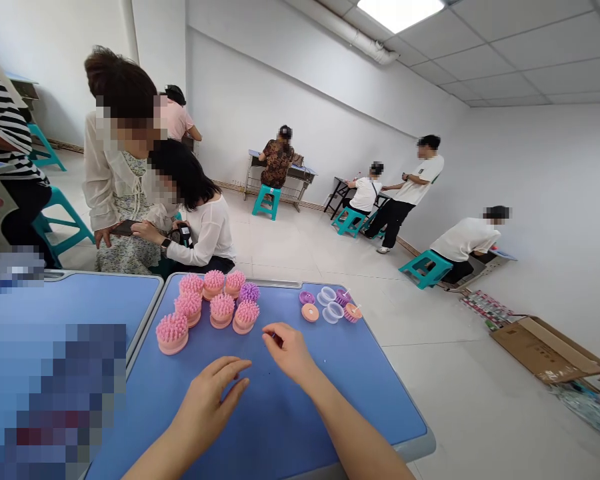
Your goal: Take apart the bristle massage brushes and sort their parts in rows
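Note:
My left hand (213, 393) hovers over the near part of a blue desk (280, 413), fingers stretched, thumb apart, holding nothing. My right hand (290, 350) is just right of the nearest bristle brush, its fingers loosely curled with a gap between them and nothing visible inside. Several round pink bristle brushes (223, 310) stand bristles up on peach bases at the far left of the desk, with a purple brush (249, 292) among them. Toward the far right lie clear plastic rings (333, 311), a peach disc (310, 313), purple parts (307, 298) and a peach part with a white stem (353, 311).
Another blue desk (95, 293) adjoins on the left, partly blurred out. Two people, one holding a dark flat object (125, 228), are close beyond the desks. Other people sit on teal stools (267, 202) along the walls. A cardboard box (545, 347) lies on the floor at right.

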The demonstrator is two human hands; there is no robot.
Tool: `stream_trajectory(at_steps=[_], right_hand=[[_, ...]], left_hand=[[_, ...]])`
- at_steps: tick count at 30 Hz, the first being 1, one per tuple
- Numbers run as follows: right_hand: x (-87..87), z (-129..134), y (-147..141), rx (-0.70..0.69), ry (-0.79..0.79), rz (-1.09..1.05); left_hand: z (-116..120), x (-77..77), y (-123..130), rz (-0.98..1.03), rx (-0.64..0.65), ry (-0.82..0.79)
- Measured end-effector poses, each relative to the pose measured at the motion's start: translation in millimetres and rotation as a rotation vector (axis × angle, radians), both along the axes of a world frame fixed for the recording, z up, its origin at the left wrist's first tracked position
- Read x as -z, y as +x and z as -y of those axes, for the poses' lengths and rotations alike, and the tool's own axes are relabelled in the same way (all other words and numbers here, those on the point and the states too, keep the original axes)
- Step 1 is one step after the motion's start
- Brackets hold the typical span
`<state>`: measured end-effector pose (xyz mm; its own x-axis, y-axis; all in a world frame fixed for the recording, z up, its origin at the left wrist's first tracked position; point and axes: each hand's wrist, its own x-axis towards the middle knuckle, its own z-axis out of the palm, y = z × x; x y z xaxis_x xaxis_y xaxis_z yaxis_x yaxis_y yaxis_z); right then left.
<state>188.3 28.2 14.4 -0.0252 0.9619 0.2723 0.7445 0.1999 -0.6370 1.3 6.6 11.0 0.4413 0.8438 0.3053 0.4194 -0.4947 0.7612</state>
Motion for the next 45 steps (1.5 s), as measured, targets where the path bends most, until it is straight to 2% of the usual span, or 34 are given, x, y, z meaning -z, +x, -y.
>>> stream_trajectory(at_steps=[3,6,8,13,20,28,33,36,39,42,45], right_hand=[[-2.6,-4,-12,-0.007,-0.016,-0.067],[-4.8,-11,-21,0.073,0.034,-0.082],[-5.7,-16,-25,0.117,0.104,-0.04],[-2.0,-29,-32,0.098,0.221,0.167],[4.0,-37,-40,0.141,0.181,0.297],[11.2,-36,-40,0.134,0.137,0.287],[8.7,-33,-40,0.12,0.118,0.249],[3.0,-26,-37,0.115,0.062,0.131],[-4.3,-14,-33,0.069,-0.027,-0.098],[-10.3,1,-31,-0.006,-0.236,-0.463],[-12.3,12,-31,-0.121,-0.455,-0.87]], left_hand=[[2,-6.4,0,-0.049,0.019,-0.03],[2,-10.8,1,-0.11,0.014,-0.034],[3,-11.5,1,-0.121,0.004,-0.043],[4,-11.5,0,-0.119,0.008,-0.072],[4,-13.6,1,-0.15,0.014,-0.09],[5,-10.7,1,-0.156,0.006,-0.075],[4,-10.3,1,-0.145,-0.017,-0.077],[3,-8.6,1,-0.105,-0.048,-0.097],[1,-3.5,0,-0.013,-0.149,-0.098],[-3,3.8,-2,0.068,-0.285,-0.058],[-4,8.6,-2,0.113,-0.262,-0.079]])
